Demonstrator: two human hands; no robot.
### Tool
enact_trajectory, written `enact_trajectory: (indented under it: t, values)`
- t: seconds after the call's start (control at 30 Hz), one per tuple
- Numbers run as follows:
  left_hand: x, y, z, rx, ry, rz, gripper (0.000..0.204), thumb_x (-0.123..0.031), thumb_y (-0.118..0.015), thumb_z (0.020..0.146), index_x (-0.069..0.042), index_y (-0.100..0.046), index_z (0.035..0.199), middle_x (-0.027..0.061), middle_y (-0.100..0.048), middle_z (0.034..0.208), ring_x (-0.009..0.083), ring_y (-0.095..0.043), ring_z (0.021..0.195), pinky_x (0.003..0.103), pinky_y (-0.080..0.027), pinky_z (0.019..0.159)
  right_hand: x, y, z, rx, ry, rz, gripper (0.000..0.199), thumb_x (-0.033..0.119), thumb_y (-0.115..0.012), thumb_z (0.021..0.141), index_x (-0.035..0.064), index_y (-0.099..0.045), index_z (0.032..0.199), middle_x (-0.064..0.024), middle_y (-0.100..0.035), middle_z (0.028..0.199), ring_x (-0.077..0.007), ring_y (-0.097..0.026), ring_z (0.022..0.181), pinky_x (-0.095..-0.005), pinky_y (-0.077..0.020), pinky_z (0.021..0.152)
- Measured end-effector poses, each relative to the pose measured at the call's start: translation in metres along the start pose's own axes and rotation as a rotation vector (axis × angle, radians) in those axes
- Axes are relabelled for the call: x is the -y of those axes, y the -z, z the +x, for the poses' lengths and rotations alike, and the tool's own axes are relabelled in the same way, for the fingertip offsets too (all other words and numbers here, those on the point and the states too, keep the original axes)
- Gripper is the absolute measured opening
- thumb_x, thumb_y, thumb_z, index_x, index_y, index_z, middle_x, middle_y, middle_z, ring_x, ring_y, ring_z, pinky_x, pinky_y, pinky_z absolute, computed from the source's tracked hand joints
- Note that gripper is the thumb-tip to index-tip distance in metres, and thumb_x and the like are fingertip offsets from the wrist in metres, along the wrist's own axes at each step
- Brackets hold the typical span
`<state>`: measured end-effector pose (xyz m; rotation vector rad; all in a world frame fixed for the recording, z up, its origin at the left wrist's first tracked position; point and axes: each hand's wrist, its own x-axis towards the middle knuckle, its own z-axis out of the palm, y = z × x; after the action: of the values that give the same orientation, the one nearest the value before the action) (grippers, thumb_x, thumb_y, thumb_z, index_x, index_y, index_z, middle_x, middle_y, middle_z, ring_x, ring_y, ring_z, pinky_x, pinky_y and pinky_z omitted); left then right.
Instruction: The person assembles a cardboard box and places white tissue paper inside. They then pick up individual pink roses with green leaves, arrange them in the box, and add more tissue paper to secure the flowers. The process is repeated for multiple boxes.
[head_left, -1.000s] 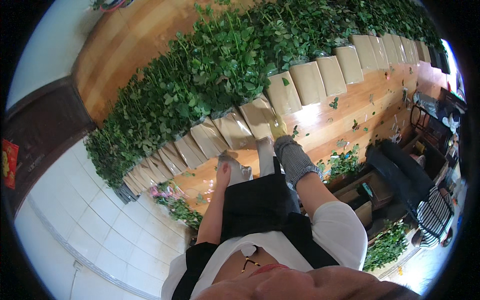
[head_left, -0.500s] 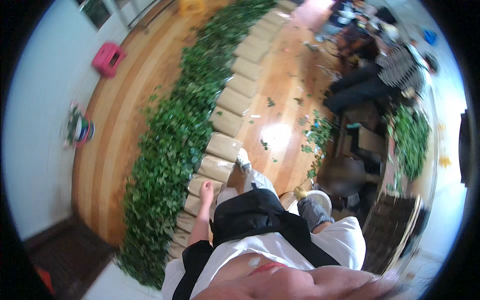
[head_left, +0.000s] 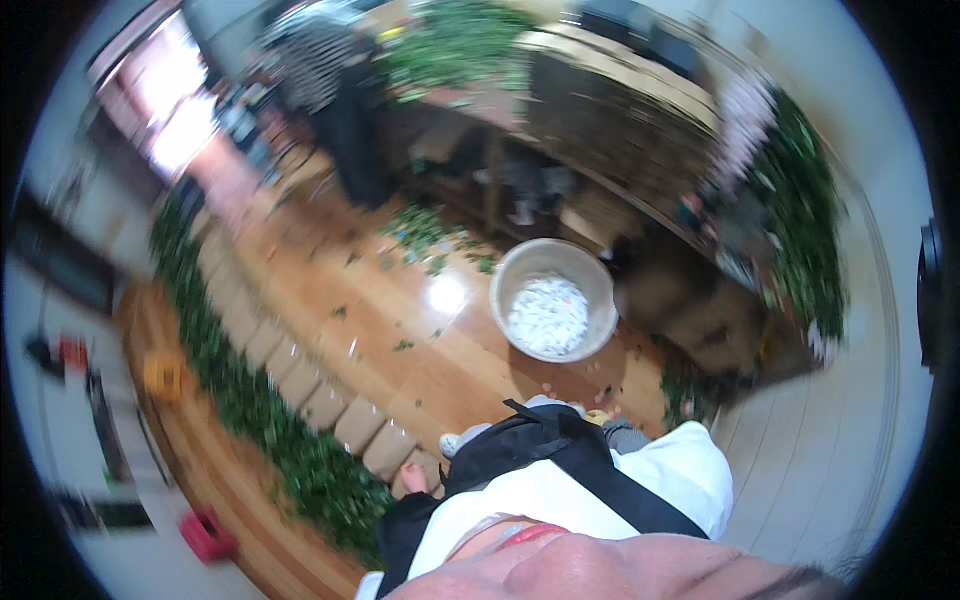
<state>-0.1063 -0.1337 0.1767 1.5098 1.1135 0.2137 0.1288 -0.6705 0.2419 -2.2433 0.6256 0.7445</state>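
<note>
Left hand [head_left: 412, 478] hanging beside green plants [head_left: 300, 450]

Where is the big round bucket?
In the head view, the round pale plastic bucket sits on the wooden floor right of centre, beside scattered green leaves.

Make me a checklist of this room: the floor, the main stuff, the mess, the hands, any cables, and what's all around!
Surface: glossy wooden floor, glare spot.
Job's things: round pale basin holding white bits, in front of the person.
Clutter: green leaf scraps scattered on the floor.
Hands: left hand blurred, low beside the body; right not seen.
Cables: nothing seen.
Surroundings: row of tan blocks with leafy greenery; dark wooden table; another person in a striped top.
</note>
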Motion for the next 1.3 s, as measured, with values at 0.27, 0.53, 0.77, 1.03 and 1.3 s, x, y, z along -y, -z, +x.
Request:
enact_trajectory:
  t: [0.27, 0.53, 0.77, 1.03, 1.3]
  values:
    - [-0.112, -0.363, -0.083, 0.682, 0.009, 0.084, 0.027, -0.005, -0.054, 0.096, 0.004, -0.054, 0.121, 0.0107, -0.063, 0.085, 0.0154, -0.059, 0.073, 0.026, -0.048, 0.063, -0.251, 0.082, -0.060, -0.177, -0.573, 0.282, 0.055, 0.037, -0.060, 0.095, 0.0040, -0.053, 0.139, -0.0184, -0.063, 0.131, -0.0319, -0.061, 0.118, -0.0405, -0.0483, 0.100]
    - [-0.206, -0.572, -0.262, 1.197, -0.410, 0.390, 0.028, -0.013, -0.057, 0.095, 0.005, -0.065, 0.115, 0.0084, -0.072, 0.090, 0.0134, -0.066, 0.081, 0.027, -0.052, 0.074, -0.323, 0.231, -0.030, -0.380, -0.603, 0.435, 0.055, 0.036, -0.060, 0.096, 0.0044, -0.051, 0.141, -0.0177, -0.061, 0.134, -0.0307, -0.060, 0.120, -0.0404, -0.0475, 0.100]
    - [-0.291, -0.714, -0.347, 1.388, -0.726, 0.472, 0.022, -0.010, -0.057, 0.098, 0.003, -0.065, 0.113, 0.0117, -0.074, 0.095, 0.0155, -0.070, 0.092, 0.027, -0.053, 0.078, -0.276, 0.345, 0.099, -0.458, -0.129, 0.784, 0.061, 0.038, -0.059, 0.096, 0.0070, -0.047, 0.147, -0.0198, -0.055, 0.143, -0.0358, -0.053, 0.131, -0.0414, -0.0421, 0.110]
    - [-0.439, -0.900, -0.491, 1.333, -1.248, 0.167, 0.015, 0.001, -0.059, 0.093, 0.002, -0.061, 0.107, 0.0170, -0.063, 0.093, 0.0361, -0.063, 0.089, 0.038, -0.050, 0.078, -0.251, 0.534, 0.102, -0.492, 0.040, 0.684, 0.060, 0.031, -0.057, 0.099, 0.0002, -0.043, 0.148, -0.0225, -0.049, 0.149, -0.0349, -0.050, 0.135, -0.0401, -0.0411, 0.111]
    - [-0.513, -1.047, -0.566, 1.151, -1.658, 0.281, 0.024, -0.003, -0.061, 0.090, -0.001, -0.061, 0.113, 0.0189, -0.061, 0.113, 0.0405, -0.057, 0.105, 0.048, -0.046, 0.090, -0.318, 0.714, 0.175, -0.956, 0.130, 1.031, 0.052, 0.009, -0.057, 0.101, 0.0011, -0.041, 0.149, -0.0180, -0.052, 0.146, -0.0258, -0.051, 0.134, -0.0349, -0.0418, 0.111]
